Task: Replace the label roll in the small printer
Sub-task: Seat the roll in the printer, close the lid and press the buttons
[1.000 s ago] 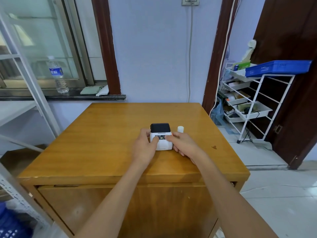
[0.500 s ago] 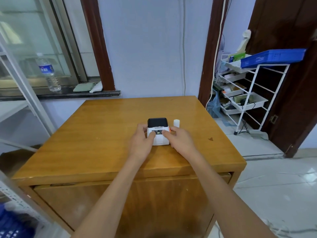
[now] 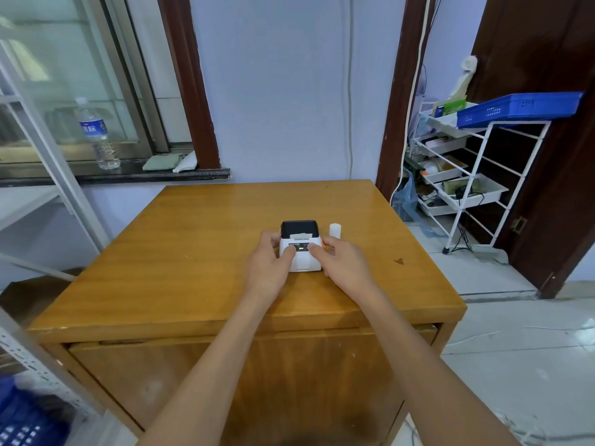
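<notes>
A small white printer (image 3: 301, 257) with a black lid lies on the wooden table (image 3: 199, 252). A strip of white label paper shows at the slot below the lid. My left hand (image 3: 269, 268) grips the printer's left side, thumb on its front panel. My right hand (image 3: 341, 263) grips the right side, thumb also on the front panel beside a small lit display. A white label roll (image 3: 335, 230) stands upright on the table just right of the printer, apart from my hands.
A white wire rack (image 3: 463, 175) with trays and a blue basket (image 3: 518, 107) stands to the right by a dark door. A water bottle (image 3: 98, 133) stands on the window ledge at left. Metal shelving (image 3: 48, 175) runs along the left side.
Both hands stay on the printer. A strip of white paper now shows at the slot under the black lid. The camera view has shifted slightly.
</notes>
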Tool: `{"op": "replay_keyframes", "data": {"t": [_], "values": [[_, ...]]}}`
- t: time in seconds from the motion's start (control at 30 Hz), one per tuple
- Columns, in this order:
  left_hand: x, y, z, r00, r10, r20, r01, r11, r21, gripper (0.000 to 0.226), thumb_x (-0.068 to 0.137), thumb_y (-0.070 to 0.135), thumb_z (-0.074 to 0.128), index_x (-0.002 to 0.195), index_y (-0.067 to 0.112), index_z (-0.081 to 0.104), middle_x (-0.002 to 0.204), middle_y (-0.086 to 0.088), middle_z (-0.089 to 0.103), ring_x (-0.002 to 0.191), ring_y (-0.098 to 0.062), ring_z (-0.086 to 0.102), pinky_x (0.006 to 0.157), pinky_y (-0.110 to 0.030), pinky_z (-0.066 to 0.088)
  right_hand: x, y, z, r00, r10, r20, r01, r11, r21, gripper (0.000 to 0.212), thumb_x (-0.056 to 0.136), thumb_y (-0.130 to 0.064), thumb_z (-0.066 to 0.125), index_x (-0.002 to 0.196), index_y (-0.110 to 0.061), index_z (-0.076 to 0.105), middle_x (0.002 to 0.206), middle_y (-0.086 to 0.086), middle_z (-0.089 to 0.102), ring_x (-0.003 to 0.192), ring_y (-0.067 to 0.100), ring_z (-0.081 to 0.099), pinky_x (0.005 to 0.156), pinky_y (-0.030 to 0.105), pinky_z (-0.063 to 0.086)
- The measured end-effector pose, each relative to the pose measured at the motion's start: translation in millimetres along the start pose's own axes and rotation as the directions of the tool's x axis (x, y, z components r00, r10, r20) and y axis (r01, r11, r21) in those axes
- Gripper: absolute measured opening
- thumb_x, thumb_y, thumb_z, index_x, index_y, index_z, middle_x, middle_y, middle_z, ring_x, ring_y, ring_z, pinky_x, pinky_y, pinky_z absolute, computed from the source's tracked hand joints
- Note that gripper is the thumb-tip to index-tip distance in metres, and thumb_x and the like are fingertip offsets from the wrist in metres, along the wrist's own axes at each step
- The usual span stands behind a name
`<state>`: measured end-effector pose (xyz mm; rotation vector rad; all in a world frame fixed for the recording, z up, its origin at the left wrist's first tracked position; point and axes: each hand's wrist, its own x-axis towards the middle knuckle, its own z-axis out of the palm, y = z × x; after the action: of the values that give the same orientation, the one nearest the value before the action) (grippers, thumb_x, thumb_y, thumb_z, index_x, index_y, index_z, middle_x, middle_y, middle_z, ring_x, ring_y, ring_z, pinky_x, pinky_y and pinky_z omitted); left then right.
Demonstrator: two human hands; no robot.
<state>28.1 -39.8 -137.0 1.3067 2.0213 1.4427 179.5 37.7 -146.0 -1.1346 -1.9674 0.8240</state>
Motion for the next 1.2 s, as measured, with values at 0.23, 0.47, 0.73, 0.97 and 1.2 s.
{"op": "replay_keyframes", "data": {"t": [0.23, 0.47, 0.73, 0.97, 1.2], "values": [[-1, 0, -2, 1.000, 0.000, 0.008, 0.000, 1.000, -0.028, 0.027, 0.098, 0.027, 0.063, 0.124, 0.021, 0.057, 0.113, 0.011, 0.067, 0.104, -0.013, 0.064, 0.082, -0.031, 0.048, -1, -1, 0, 1.000, -0.009, -0.003, 0.009, 1.000, -0.005, 0.038, 0.100, -0.050, 0.057, 0.126, -0.027, 0.072, 0.065, -0.016, 0.060, 0.062, 0.004, 0.058, 0.062, 0.027, 0.045], [0, 0, -2, 1.000, -0.001, 0.005, 0.001, 1.000, -0.020, 0.026, 0.099, 0.028, 0.063, 0.123, 0.021, 0.057, 0.114, 0.010, 0.067, 0.103, -0.014, 0.064, 0.084, -0.033, 0.051, -2, 0, 0, 1.000, -0.003, 0.006, 0.003, 1.000, 0.027, 0.040, 0.101, -0.051, 0.056, 0.128, -0.025, 0.071, 0.061, -0.017, 0.057, 0.059, 0.002, 0.055, 0.059, 0.023, 0.040], [1, -2, -1, 1.000, 0.002, 0.002, -0.002, 1.000, -0.011, 0.024, 0.099, 0.029, 0.063, 0.121, 0.024, 0.056, 0.113, 0.011, 0.066, 0.105, -0.014, 0.064, 0.090, -0.035, 0.053, -5, -3, -2, 1.000, -0.005, 0.008, 0.005, 1.000, 0.013, 0.042, 0.102, -0.051, 0.056, 0.132, -0.024, 0.069, 0.065, -0.017, 0.059, 0.062, 0.003, 0.057, 0.060, 0.024, 0.042], [2, -1, -1, 1.000, -0.012, 0.009, 0.012, 1.000, -0.017, 0.027, 0.097, 0.031, 0.064, 0.123, 0.023, 0.057, 0.117, 0.010, 0.068, 0.106, -0.015, 0.065, 0.090, -0.036, 0.054, -6, -7, -3, 1.000, 0.015, -0.017, -0.015, 1.000, 0.022, 0.047, 0.101, -0.052, 0.059, 0.135, -0.022, 0.068, 0.068, -0.015, 0.063, 0.066, 0.006, 0.061, 0.063, 0.030, 0.050], [-17, 12, -10, 0.998, -0.031, 0.061, 0.031, 1.000, 0.002, 0.029, 0.095, 0.023, 0.065, 0.122, 0.029, 0.054, 0.126, 0.008, 0.066, 0.100, -0.021, 0.070, 0.085, -0.035, 0.055, -22, -19, -18, 0.991, 0.120, -0.064, -0.098, 0.957, 0.271, 0.041, 0.101, -0.041, 0.065, 0.137, -0.021, 0.063, 0.071, 0.000, 0.067, 0.044, 0.008, 0.056, 0.048, 0.028, 0.049]]}}
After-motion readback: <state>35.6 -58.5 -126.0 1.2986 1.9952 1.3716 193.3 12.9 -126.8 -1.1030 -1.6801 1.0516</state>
